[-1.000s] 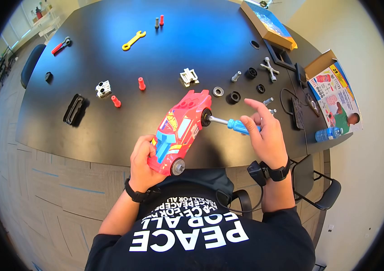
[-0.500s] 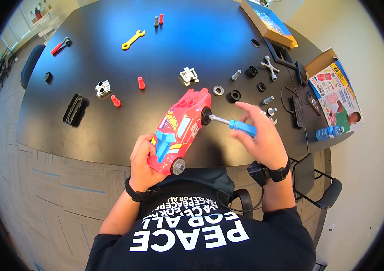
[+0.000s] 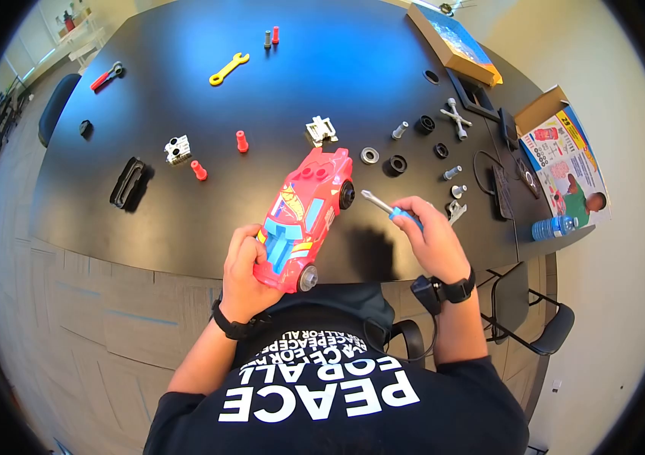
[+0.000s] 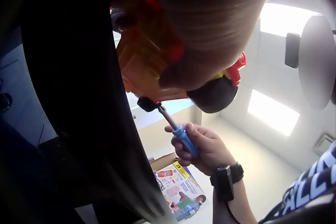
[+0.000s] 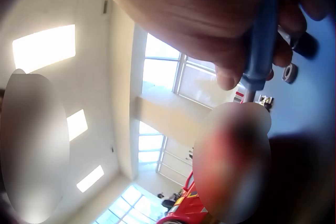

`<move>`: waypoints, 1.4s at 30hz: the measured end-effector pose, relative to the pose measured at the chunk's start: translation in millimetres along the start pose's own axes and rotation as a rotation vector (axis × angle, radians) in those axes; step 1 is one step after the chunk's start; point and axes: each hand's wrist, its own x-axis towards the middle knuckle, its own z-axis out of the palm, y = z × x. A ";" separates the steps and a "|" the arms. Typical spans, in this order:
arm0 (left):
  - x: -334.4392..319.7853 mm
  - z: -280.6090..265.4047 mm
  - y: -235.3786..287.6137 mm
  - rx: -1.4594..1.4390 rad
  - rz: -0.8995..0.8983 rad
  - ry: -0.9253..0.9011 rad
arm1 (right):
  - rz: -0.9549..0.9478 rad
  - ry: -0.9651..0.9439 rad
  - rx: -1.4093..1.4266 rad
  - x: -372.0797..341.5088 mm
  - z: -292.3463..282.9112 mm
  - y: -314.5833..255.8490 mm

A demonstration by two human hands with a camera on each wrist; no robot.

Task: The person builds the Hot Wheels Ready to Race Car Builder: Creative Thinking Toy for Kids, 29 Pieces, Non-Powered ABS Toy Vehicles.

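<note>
My left hand grips a red toy car by its near end, holding it above the table edge. A grey-hubbed wheel sits at the near corner, and a black wheel at the far right corner. In my right hand is a blue-handled toy screwdriver, its grey tip pointing at the black wheel with a small gap between. The right wrist view shows the fingers curled round the blue handle; part of that view is blurred.
Black tyres, a grey ring, grey bolts and a cross wrench lie right of the car. Red bolts, an engine-like silver part, a black frame and a yellow wrench lie left. A water bottle stands right.
The screwdriver tip has come away from the black wheel, and my right hand has drawn back slightly, its fingers closing round the handle. The car stays in my left hand, nearly still.
</note>
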 end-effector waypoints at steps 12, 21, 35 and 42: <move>-7.5 5.5 16.9 0.181 0.055 -0.050 | 0.631 -0.156 1.436 -56.1 97.5 -58.7; -7.4 -5.9 46.9 0.187 -0.015 -0.320 | 0.666 0.007 1.184 -39.0 89.4 -53.6; 2.8 11.4 66.9 -0.277 -0.046 -0.799 | 0.606 0.073 0.906 9.3 62.4 1.5; 19.0 6.7 65.5 -0.135 0.128 -1.269 | 0.351 0.174 0.511 42.5 57.9 38.6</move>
